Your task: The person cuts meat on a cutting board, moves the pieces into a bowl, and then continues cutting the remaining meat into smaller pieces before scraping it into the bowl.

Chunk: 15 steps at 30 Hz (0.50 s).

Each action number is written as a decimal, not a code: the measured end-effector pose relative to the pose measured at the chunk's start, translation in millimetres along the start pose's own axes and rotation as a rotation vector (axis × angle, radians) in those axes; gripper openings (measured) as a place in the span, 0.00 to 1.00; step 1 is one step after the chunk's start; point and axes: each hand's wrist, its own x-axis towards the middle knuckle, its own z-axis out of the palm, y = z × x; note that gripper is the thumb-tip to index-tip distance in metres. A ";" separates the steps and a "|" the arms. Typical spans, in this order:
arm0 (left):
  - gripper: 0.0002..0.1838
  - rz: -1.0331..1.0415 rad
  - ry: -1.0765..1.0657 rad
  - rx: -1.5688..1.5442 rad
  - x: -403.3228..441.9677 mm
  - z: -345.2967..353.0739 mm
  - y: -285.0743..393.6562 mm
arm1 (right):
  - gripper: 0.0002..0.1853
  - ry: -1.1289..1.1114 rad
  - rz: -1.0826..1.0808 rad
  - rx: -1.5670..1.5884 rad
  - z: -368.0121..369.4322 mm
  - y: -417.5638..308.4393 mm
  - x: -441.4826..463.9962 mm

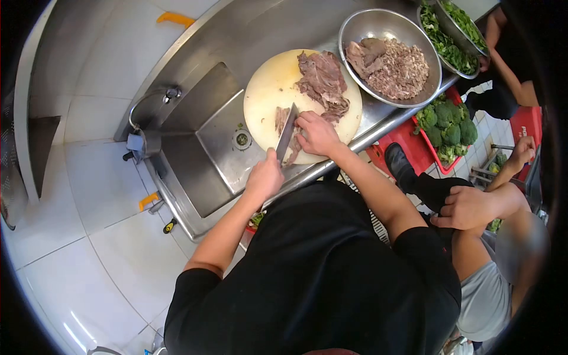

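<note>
L hand [264,178] has its grip clenched round the handle of 1 knife [287,131], blade down on the meat [324,77]. R hand [319,136] bends over the cut bits just beside the blade, prob. to stop them sliding; can't tell if its grip pinches any. Meat's on 1 round board [263,89], most of it a slab toward the far R edge, likely kept off to leave cutting room. Board's on the steel bench [307,26] by 1 sink [177,171]. 1 big bowl [384,22] w/ chopped meat + approx. 2 larger pcs sits just beside, prob. for short reach. 2 bowls [454,29] w/ greens beyond.
</note>
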 end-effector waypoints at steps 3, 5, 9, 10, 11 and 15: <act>0.15 -0.005 0.018 -0.005 29.0 10.2 4.8 | 0.14 -0.045 -0.006 0.021 0.1 2.8 2.8; 0.16 -0.001 0.036 -0.025 35.9 10.5 6.6 | 0.14 -0.024 -0.060 0.048 -6.0 1.7 3.6; 0.16 0.001 0.058 -0.027 38.8 12.0 -5.8 | 0.15 0.048 -0.171 0.107 -1.5 -19.6 -17.3; 0.16 0.019 0.060 -0.031 41.6 16.0 -3.7 | 0.15 0.038 -0.177 0.092 0.6 -16.1 -21.7; 0.16 0.007 0.070 -0.042 41.9 18.5 -3.6 | 0.15 0.018 -0.152 0.117 6.0 -10.9 -22.6; 0.16 0.029 0.033 0.021 29.7 1.2 1.9 | 0.13 0.022 -0.141 0.042 7.6 -8.1 -25.2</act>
